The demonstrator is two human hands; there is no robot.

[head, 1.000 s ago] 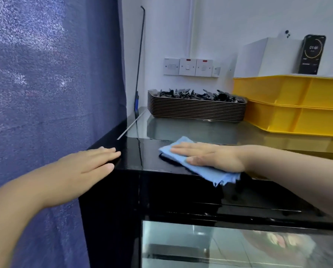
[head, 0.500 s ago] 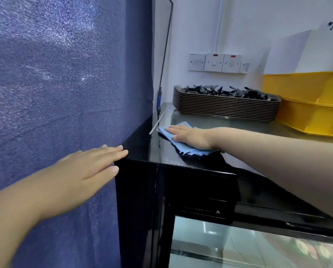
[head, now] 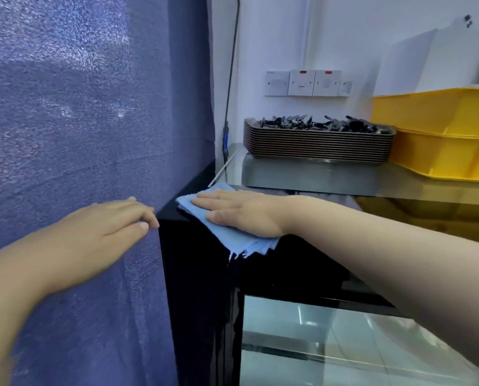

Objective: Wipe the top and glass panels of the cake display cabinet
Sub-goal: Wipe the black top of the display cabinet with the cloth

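The right hand [head: 241, 213] lies flat, fingers straight and close together, palm pressing a folded light-blue microfibre cloth [head: 232, 242] onto the top of the glossy black cake display cabinet [head: 202, 280], at its near left corner. The cloth's frayed edge hangs just past the heel of the hand, over the front lip. It looks soft, light and limp, so it should bunch or slide unless held down under a spread palm. Pinching a corner would only drag it. The top is hard and probably slick, and the clear glass front panel [head: 330, 344] below the wrist is the fragile part, best wiped with even, moderate pressure.

The left hand [head: 104, 227] is open, fingers relaxed and nearly straight, resting against the dark-blue fabric curtain [head: 79, 107]. Its fingertips lie just beside the cabinet's corner, though whether they touch the edge is hard to tell.

Beyond the right fingertips a thin black rod [head: 231, 79] leans in the wall corner. Farther out, a stack of brown trays heaped with black clips [head: 316, 146] and two yellow plastic crates [head: 441, 135] sit on a steel counter [head: 399, 188]. The curtain crowds the cabinet's left side and would likely need holding aside.
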